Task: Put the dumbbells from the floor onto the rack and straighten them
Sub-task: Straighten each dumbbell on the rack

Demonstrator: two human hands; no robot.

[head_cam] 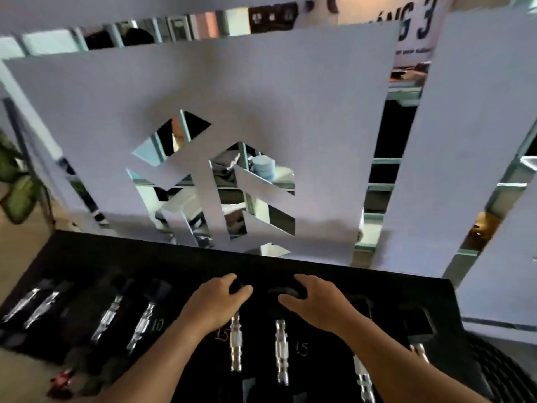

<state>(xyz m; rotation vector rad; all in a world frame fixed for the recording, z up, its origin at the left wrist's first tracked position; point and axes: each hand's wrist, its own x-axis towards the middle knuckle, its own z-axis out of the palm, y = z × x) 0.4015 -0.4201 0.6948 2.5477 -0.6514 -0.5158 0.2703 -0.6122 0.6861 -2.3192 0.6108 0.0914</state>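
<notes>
Black dumbbells [235, 341] with ridged chrome handles, two marked 15, lie in a row on the black rack [319, 266]. The left hand [216, 301] and right hand [315, 301] each curl over a far dumbbell head.

A black metal dumbbell rack [290, 264] carries a row of black dumbbells with ribbed chrome handles. One dumbbell marked 15 [236, 341] lies under the left hand [216, 303], and a second dumbbell marked 15 [282, 350] lies under the right hand [315, 302]. A dumbbell marked 10 [142, 327] lies left of the left hand, with more blurred dumbbells [37, 306] beyond it.
</notes>
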